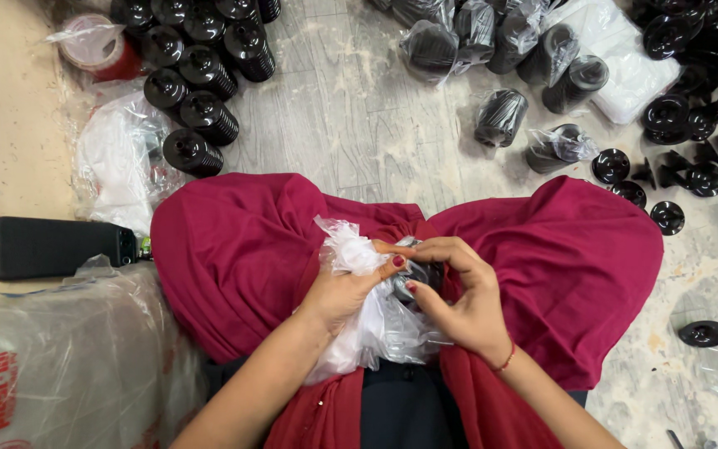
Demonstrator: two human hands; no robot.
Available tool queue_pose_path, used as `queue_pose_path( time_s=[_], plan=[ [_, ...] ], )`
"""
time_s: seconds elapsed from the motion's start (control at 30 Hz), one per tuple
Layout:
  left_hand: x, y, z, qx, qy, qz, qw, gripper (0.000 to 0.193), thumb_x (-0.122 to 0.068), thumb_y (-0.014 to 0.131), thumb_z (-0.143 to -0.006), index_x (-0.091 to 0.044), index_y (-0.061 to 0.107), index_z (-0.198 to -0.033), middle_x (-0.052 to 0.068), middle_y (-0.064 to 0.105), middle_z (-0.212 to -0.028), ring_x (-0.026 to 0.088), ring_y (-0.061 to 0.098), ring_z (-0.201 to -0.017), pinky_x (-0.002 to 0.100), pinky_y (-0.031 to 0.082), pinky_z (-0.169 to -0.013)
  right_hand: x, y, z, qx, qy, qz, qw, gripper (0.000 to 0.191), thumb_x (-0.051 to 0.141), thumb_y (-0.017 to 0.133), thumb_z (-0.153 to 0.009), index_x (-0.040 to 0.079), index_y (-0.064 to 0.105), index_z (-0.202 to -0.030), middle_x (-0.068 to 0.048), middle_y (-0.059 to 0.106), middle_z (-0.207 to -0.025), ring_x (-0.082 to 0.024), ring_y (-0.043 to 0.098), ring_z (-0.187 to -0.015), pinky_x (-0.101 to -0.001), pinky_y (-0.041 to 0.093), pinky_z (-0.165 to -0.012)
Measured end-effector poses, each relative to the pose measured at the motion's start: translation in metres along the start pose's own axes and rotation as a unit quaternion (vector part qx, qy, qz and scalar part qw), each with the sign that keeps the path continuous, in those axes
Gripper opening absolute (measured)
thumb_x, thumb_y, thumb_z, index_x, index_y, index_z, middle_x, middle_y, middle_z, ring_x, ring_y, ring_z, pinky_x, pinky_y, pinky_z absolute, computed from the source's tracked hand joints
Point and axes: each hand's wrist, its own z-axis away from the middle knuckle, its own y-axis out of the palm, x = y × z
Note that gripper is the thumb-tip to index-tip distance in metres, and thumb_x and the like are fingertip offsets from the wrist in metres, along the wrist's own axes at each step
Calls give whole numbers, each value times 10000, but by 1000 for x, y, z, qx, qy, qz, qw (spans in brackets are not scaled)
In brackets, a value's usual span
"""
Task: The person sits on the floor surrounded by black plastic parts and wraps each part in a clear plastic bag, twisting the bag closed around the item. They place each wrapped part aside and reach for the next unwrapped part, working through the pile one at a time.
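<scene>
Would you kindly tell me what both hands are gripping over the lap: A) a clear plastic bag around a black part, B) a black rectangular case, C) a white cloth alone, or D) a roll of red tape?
A: the left hand and right hand pinch a crinkled clear plastic bag around a black part, above the red cloth.

Soft, even daylight fills my view, with only faint shadows. The clear plastic glares slightly. Edges bend a little.

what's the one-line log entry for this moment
left hand: shut on clear plastic bag | right hand: shut on ribbed black plastic part | both over red-clothed lap
</scene>
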Motion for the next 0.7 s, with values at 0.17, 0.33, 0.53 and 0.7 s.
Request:
queue_pose_path(
  time_s=[0.17,0.33,0.53,0.7],
  plan=[
    [-4,1,2,20,-3,-28,999,261,-180,727,-944,-18,751,-1147,62,751,-1122,139,674,-1077,289,523,-964,-8,-2,2,-8,104,-20,994,85,7,787,-832,8,765,-915,-71,720,-1010,-131,680,-929,-250,526,-828],
    [-1,1,5,2,-32,42,999,244,-148,751,-921,-15,753,-1126,76,751,-1104,156,673,-1050,312,523,-955,-17,-10,4,34,150,-76,985,25,-12,755,-861,-10,734,-847,-65,716,-1001,-120,661,-943,-256,514,-863],
    [6,2,4,-3,-73,107,992,210,-120,735,-924,-20,750,-1108,63,749,-1062,145,680,-1061,300,520,-976,-21,-16,3,58,149,-85,983,87,-27,745,-849,-16,677,-795,-73,709,-979,-124,659,-919,-258,518,-834],
    [8,1,4,22,-90,104,990,223,-111,732,-923,-26,746,-1129,62,740,-1067,147,680,-1039,299,519,-970,-13,0,3,-6,97,50,994,88,-13,745,-800,-13,657,-801,-66,719,-927,-116,695,-808,-251,534,-715]
  ],
)
